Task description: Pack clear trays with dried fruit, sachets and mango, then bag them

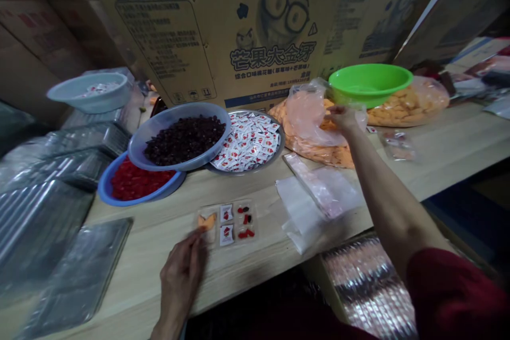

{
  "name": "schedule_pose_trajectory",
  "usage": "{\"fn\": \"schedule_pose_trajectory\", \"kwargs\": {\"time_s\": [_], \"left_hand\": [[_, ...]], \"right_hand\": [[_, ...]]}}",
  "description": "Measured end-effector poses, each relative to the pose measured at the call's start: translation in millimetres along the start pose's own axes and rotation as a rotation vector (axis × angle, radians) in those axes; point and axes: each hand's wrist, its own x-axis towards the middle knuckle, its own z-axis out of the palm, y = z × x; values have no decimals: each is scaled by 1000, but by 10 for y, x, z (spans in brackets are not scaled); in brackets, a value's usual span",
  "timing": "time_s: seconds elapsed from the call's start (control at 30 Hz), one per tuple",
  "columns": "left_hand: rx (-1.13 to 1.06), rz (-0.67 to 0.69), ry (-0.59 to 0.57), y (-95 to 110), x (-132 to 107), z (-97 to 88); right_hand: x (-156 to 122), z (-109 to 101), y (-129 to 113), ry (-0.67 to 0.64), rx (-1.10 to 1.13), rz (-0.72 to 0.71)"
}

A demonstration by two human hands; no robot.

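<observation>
An orange dried mango piece [207, 221] lies at the edge of a clear compartmented tray [227, 224] on the wooden bench [139, 260] — the left hand's [181, 276] fingers, pressed together, touch it. The right hand [345, 119], fingers curled, pinches a clear bag of orange mango [314, 141] — just below a green basin [370, 82].
</observation>
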Motion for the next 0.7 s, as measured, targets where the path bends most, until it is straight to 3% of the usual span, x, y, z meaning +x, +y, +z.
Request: {"fn": "schedule_pose_trajectory", "kwargs": {"time_s": [0.07, 0.13, 0.17, 0.23, 0.3, 0.37, 0.43, 0.5, 0.6, 0.7], "left_hand": [[-24, -13, 34, -6, 20, 13], [-60, -35, 72, 46, 61, 47], [-83, -51, 86, 103, 86, 66], [-141, -83, 103, 274, 144, 93], [-215, -97, 115, 469, 208, 96], [-263, -96, 147, 606, 274, 64], [-293, -116, 199, 639, 315, -10], [-299, -163, 256, 591, 299, -123], [-293, -267, 320, 455, 168, -289], [-293, -335, 316, 308, 13, -348]], "right_hand": [[-95, -220, -61, 92, 93, -2], [-361, -412, -178, 150, 279, -62], [-568, -465, -255, 148, 390, -109], [-1110, -432, -436, 24, 521, -208], [-1759, -205, -634, -204, 532, -219], [-2428, 160, -814, -454, 542, -188], [-3034, 575, -947, -653, 499, -200], [-3512, 965, -1026, -808, 425, -299], [-3926, 1425, -1080, -959, 313, -537], [-4047, 1697, -1091, -1034, 203, -686]]}}
